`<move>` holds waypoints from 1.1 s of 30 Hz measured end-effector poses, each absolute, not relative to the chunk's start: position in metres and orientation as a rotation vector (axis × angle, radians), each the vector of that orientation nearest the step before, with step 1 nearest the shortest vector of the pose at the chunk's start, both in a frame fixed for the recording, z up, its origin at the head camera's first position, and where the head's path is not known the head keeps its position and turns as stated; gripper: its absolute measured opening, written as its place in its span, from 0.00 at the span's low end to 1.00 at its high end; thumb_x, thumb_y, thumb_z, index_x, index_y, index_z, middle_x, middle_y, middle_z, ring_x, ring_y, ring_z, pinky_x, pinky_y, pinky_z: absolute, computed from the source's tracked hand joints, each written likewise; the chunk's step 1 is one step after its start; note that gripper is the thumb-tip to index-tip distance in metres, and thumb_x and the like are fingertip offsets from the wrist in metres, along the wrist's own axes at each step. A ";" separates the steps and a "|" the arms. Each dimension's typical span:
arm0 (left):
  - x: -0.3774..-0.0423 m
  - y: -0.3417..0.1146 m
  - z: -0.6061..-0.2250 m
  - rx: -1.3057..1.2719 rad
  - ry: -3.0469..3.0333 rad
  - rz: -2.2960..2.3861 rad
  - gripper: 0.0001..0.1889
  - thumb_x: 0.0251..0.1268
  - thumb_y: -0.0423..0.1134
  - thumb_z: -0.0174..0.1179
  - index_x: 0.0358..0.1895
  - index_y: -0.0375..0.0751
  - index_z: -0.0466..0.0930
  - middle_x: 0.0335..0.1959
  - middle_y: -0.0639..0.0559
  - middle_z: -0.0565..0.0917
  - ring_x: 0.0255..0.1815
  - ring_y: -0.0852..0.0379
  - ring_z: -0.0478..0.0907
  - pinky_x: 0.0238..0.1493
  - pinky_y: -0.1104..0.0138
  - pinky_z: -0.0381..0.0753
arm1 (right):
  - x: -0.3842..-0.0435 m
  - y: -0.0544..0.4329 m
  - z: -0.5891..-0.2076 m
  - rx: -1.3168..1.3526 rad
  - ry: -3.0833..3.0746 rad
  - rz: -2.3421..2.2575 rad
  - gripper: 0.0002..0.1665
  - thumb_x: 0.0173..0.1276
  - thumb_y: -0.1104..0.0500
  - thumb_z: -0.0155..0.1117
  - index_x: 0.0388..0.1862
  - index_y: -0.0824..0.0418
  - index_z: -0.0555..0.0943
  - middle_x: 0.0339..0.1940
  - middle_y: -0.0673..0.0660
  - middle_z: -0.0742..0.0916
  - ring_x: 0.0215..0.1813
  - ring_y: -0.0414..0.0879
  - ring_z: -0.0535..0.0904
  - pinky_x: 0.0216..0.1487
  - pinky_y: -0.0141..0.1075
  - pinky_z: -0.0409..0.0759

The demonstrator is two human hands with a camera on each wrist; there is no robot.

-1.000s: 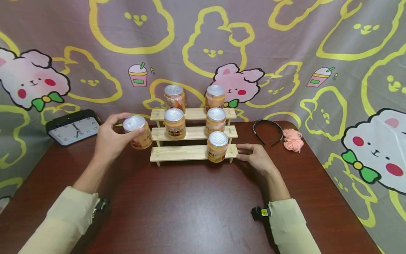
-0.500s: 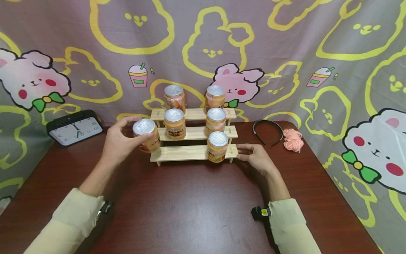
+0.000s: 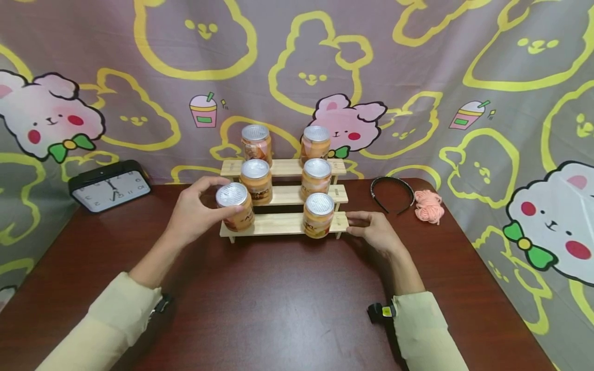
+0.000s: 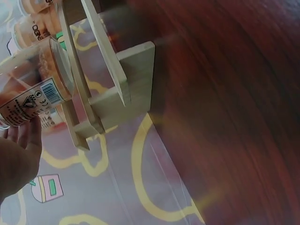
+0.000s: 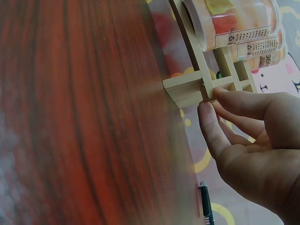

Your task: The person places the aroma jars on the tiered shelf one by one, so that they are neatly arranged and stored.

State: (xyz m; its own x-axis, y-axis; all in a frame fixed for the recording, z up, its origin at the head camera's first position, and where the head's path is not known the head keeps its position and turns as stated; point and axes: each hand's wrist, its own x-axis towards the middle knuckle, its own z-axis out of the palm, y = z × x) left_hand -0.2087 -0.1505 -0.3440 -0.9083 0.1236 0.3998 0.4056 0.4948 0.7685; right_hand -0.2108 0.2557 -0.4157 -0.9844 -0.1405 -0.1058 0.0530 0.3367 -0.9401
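Note:
My left hand [image 3: 192, 211] grips a clear-sided can [image 3: 235, 208] with an orange label and silver lid, thumb on its near side and fingers behind. The can is over the left end of the lowest step of a three-step wooden display rack [image 3: 278, 223]; in the left wrist view its base [image 4: 63, 65] lies close to the board. At the rack's other end, my right hand [image 3: 373, 232] pinches the tip of the lowest board [image 5: 204, 84] between thumb and fingers. Beside it, a matching can [image 3: 318, 216] stands upright on that step.
Two more cans [image 3: 257, 183] stand on the middle step and two [image 3: 256, 143] on the top step. Left on the table is a black-framed clock [image 3: 111, 188]. Off to the right lie a dark headband [image 3: 392, 180] and pink yarn [image 3: 428, 206]. A patterned curtain [image 3: 278, 62] hangs behind.
My left hand has carried its can rightward and nearer, from left of the rack to over the lowest step's left end. My right hand has stayed at the board's end.

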 end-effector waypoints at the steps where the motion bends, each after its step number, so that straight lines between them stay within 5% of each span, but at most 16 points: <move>1: -0.209 -0.149 -0.344 -0.454 -2.452 -1.374 0.28 0.49 0.40 0.81 0.55 0.38 0.82 0.51 0.48 0.83 0.49 0.55 0.76 0.47 0.68 0.73 | -0.211 0.256 -0.416 -0.080 2.429 -1.715 0.27 0.67 0.72 0.66 0.65 0.76 0.75 0.57 0.73 0.83 0.49 0.43 0.83 0.46 0.31 0.82; 11: -0.210 -0.132 -0.346 -0.519 -2.430 -1.541 0.28 0.49 0.37 0.81 0.54 0.37 0.82 0.49 0.46 0.81 0.43 0.52 0.79 0.41 0.72 0.81 | -0.211 0.256 -0.417 -0.073 2.420 -1.716 0.27 0.67 0.72 0.67 0.65 0.76 0.75 0.57 0.72 0.83 0.47 0.42 0.83 0.47 0.35 0.83; 33: -0.212 -0.117 -0.356 -0.553 -2.453 -1.523 0.29 0.45 0.37 0.83 0.54 0.37 0.83 0.47 0.47 0.83 0.45 0.52 0.81 0.43 0.60 0.83 | -0.212 0.256 -0.416 -0.084 2.420 -1.720 0.27 0.67 0.72 0.66 0.65 0.76 0.75 0.58 0.73 0.83 0.50 0.44 0.83 0.46 0.30 0.82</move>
State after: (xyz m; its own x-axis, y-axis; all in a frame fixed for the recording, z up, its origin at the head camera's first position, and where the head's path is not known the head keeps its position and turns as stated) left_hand -0.2122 -0.1170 -0.3564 -0.9094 0.2070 0.3607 0.4151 0.3986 0.8178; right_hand -0.2119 0.2562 -0.4165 -0.9838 -0.1444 -0.1063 0.0529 0.3328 -0.9415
